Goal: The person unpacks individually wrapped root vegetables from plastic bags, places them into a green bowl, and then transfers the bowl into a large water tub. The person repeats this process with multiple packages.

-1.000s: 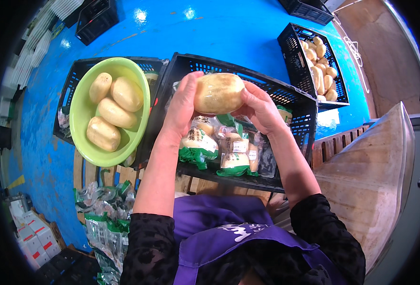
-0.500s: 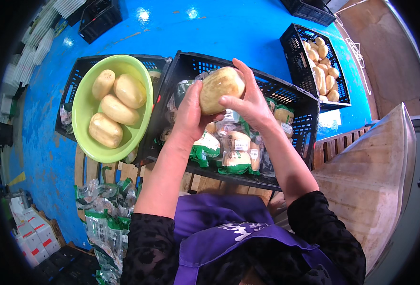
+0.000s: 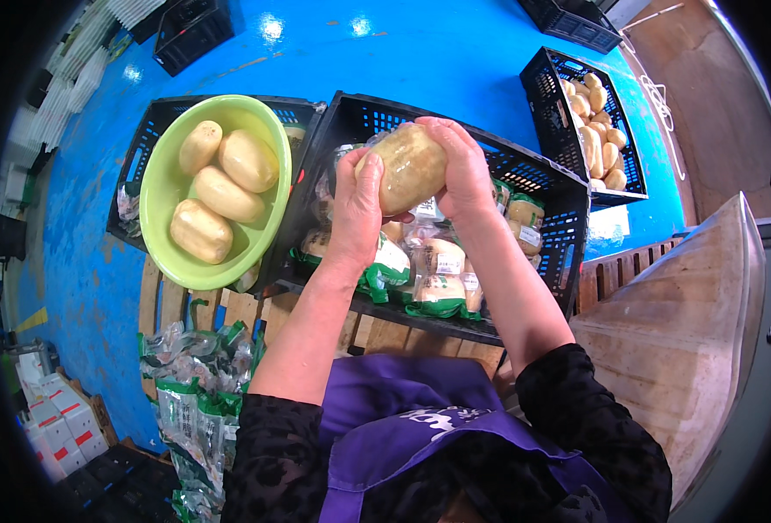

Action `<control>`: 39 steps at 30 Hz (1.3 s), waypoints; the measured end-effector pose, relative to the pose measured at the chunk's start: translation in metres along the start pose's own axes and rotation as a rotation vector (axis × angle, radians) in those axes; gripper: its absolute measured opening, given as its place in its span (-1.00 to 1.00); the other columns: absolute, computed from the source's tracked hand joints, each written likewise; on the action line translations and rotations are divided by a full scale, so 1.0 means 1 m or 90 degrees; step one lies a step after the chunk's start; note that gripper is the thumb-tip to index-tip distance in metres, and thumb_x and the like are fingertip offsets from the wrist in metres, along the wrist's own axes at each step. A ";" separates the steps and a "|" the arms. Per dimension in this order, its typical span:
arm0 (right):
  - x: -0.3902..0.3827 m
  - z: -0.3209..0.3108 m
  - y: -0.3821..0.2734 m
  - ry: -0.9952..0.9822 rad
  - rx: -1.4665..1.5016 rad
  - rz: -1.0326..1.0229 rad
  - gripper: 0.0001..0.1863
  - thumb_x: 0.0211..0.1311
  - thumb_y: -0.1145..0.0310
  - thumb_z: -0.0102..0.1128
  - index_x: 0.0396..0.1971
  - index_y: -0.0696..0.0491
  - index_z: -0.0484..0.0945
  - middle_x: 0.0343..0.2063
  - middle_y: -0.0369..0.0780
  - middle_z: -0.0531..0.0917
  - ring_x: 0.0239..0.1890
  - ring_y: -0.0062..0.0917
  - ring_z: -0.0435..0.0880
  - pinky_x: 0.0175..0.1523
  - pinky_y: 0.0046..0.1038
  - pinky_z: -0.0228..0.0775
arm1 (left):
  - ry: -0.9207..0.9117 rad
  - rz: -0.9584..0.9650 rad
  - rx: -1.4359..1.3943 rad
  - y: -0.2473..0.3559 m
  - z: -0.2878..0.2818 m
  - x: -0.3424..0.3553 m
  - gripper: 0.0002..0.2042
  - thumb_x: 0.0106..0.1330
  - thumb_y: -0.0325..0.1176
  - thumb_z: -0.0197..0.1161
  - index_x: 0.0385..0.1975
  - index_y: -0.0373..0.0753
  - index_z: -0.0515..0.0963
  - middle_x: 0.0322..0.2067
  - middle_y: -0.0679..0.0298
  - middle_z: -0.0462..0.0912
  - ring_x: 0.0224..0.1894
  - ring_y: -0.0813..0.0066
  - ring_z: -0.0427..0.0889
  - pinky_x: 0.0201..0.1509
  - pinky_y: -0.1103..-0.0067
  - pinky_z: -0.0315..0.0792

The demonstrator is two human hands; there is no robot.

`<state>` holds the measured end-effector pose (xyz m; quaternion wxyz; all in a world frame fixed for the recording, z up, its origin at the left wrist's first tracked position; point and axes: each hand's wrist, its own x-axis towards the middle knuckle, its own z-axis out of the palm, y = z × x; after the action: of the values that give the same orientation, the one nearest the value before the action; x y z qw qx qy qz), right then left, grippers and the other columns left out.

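Both hands hold one large pale oblong root vegetable (image 3: 409, 168) with brownish mottling and a shiny surface. My left hand (image 3: 358, 206) wraps its lower left side, thumb upward. My right hand (image 3: 458, 171) grips its upper right side. Beneath them a black crate (image 3: 568, 261) holds plastic bags of similar roots (image 3: 438, 279) with green ends. To the left, an oval light-green tub (image 3: 155, 200) carries several bare pale roots (image 3: 229, 195) and stands on another black crate (image 3: 128, 209).
A black crate full of roots (image 3: 595, 135) stands at upper right. Crumpled green-and-clear plastic bags (image 3: 194, 401) lie at lower left beside wooden pallets (image 3: 168, 288). A pale, translucent-looking bin (image 3: 673, 340) is at my right, white boxes (image 3: 72, 427) at lower left, more crates (image 3: 189, 35) behind.
The root has been turned in my hands, and my right hand's fingers have come over its upper right side. The surroundings have shifted slightly rightward in the view.
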<state>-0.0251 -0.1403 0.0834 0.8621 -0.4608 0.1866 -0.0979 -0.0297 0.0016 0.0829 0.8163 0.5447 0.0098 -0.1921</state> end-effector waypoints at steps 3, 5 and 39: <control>0.008 -0.004 0.007 0.005 0.065 0.103 -0.81 0.35 0.32 0.13 -0.24 0.15 0.55 -0.33 -0.23 0.66 -0.26 -0.54 0.64 -0.12 -0.47 0.51 | -0.029 0.013 0.010 0.007 -0.019 0.000 -0.62 0.47 -0.05 -0.02 0.10 -0.16 0.30 -0.06 0.21 0.50 -0.17 0.40 0.61 -0.43 0.52 0.53; 0.011 -0.014 0.007 0.027 -0.111 0.007 -0.82 0.33 0.33 0.14 -0.27 0.16 0.56 -0.31 -0.23 0.67 -0.28 -0.53 0.63 -0.15 -0.48 0.48 | -0.025 0.043 0.003 0.013 -0.033 0.007 -0.60 0.46 -0.07 0.01 0.13 -0.18 0.27 -0.06 0.21 0.50 -0.14 0.38 0.62 -0.43 0.49 0.55; -0.010 -0.071 -0.041 -0.008 -0.374 -0.336 -0.76 0.31 0.53 0.14 -0.04 0.10 0.58 -0.25 -0.30 0.64 -0.21 -0.67 0.57 -0.03 -0.62 0.43 | -0.093 0.270 0.721 0.032 -0.031 0.012 -0.63 0.10 -0.35 0.39 -0.08 -0.27 0.53 -0.22 0.12 0.54 -0.22 0.28 0.58 -0.16 0.45 0.47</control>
<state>-0.0635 -0.2137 0.0834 0.6399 -0.7206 0.0767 -0.2556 -0.0020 0.0365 0.0954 0.4189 0.8696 -0.2586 -0.0378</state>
